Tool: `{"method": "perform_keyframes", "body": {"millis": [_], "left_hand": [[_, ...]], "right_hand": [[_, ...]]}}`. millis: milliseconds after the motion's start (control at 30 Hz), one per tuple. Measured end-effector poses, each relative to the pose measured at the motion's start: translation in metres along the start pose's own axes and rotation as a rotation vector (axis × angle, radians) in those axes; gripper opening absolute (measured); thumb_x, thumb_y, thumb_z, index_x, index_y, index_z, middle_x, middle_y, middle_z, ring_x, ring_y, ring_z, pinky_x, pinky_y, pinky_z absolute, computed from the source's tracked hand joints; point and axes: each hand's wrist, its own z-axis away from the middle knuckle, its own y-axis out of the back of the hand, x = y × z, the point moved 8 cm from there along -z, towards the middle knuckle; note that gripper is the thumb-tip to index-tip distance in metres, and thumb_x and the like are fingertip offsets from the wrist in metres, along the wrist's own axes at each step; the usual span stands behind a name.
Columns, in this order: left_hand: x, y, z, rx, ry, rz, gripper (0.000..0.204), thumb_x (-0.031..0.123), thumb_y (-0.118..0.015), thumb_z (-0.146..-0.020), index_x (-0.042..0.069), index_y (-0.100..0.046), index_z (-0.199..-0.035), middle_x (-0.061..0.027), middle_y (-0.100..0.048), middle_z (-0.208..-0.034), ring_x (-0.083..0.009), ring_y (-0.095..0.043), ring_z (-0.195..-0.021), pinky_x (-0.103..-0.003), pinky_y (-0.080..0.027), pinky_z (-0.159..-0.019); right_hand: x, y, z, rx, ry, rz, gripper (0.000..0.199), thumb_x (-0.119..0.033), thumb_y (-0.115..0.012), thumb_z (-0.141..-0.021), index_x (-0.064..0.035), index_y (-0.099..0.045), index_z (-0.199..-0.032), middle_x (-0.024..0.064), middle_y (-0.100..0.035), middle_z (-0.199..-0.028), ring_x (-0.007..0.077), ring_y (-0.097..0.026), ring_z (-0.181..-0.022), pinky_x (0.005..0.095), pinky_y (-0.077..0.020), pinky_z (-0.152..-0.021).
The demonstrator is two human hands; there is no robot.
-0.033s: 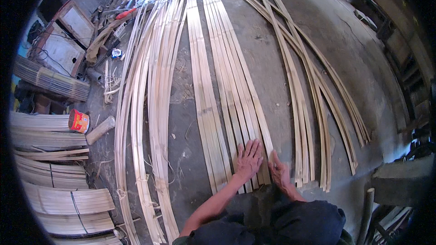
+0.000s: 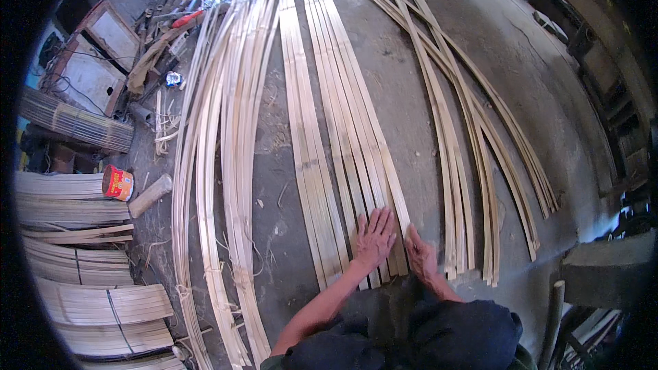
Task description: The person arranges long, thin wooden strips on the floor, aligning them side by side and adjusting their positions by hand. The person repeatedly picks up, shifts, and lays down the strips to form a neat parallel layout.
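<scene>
Long flat bamboo strips [image 2: 348, 99] lie side by side on the floor, running away from me. My left hand [image 2: 374, 241] rests flat across their near ends with its fingers spread. Beside the right edge of this set, my right hand [image 2: 423, 255] sits with its fingers stretched out along the outermost strip, touching it; nothing shows in its grasp, and its thumb is partly hidden. A second, narrower band of strips [image 2: 301, 120] lies just left of these, joined closely edge to edge.
Looser bamboo bundles [image 2: 236, 164] stretch along the left. Crossing strips [image 2: 452, 164] lie on the right. Tied stacks of strips [image 2: 103, 301], a red and yellow can [image 2: 118, 183] and a short wooden log [image 2: 150, 196] are at far left. A pole [image 2: 552, 322] stands at lower right.
</scene>
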Motion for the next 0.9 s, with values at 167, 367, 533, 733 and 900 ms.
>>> {"method": "perform_keyframes", "body": {"millis": [167, 367, 533, 733, 900], "left_hand": [[-0.005, 0.002, 0.000, -0.019, 0.019, 0.040, 0.063, 0.033, -0.049, -0.095, 0.009, -0.033, -0.150, -0.0071, -0.028, -0.158, -0.0263, -0.022, -0.147, -0.054, -0.009, -0.119], [-0.007, 0.003, -0.002, -0.035, 0.040, 0.081, 0.064, 0.033, -0.053, -0.093, 0.009, -0.034, -0.150, -0.0071, -0.028, -0.158, -0.0264, -0.022, -0.147, -0.055, -0.010, -0.119], [-0.001, 0.007, -0.005, -0.015, 0.035, 0.111, 0.064, 0.033, -0.055, -0.092, 0.011, -0.036, -0.149, -0.0078, -0.028, -0.157, -0.0278, -0.023, -0.146, -0.057, -0.011, -0.118], [0.001, 0.008, -0.005, 0.016, 0.018, 0.051, 0.063, 0.035, -0.056, -0.091, 0.015, -0.038, -0.148, -0.0101, -0.028, -0.156, -0.0311, -0.023, -0.145, -0.060, -0.010, -0.116], [0.004, 0.009, -0.013, -0.025, 0.004, 0.059, 0.067, 0.039, -0.057, -0.090, 0.008, -0.038, -0.146, -0.0135, -0.027, -0.156, -0.0320, -0.022, -0.145, -0.060, -0.010, -0.116]], "right_hand": [[-0.031, 0.012, -0.009, -0.077, -0.003, 0.316, 0.044, -0.033, -0.056, -0.097, -0.0212, -0.051, -0.139, 0.0204, -0.060, -0.080, 0.0407, -0.063, -0.075, 0.0494, -0.0478, -0.063], [-0.029, 0.013, -0.008, -0.107, -0.005, 0.487, 0.051, -0.046, -0.055, -0.095, -0.0250, -0.049, -0.141, 0.0185, -0.059, -0.078, 0.0395, -0.063, -0.073, 0.0499, -0.0476, -0.060], [-0.022, 0.018, -0.006, -0.094, 0.002, 0.583, 0.052, -0.049, -0.056, -0.093, -0.0303, -0.050, -0.141, 0.0121, -0.057, -0.078, 0.0354, -0.062, -0.066, 0.0481, -0.0472, -0.054], [-0.028, 0.015, -0.005, -0.167, -0.010, 0.557, 0.053, -0.046, -0.057, -0.093, -0.0318, -0.046, -0.143, 0.0128, -0.056, -0.086, 0.0348, -0.064, -0.070, 0.0499, -0.0486, -0.055], [-0.035, 0.020, -0.001, -0.084, 0.037, 0.527, 0.054, -0.045, -0.058, -0.093, -0.0253, -0.050, -0.142, 0.0109, -0.055, -0.085, 0.0315, -0.062, -0.074, 0.0458, -0.0494, -0.061]]}}
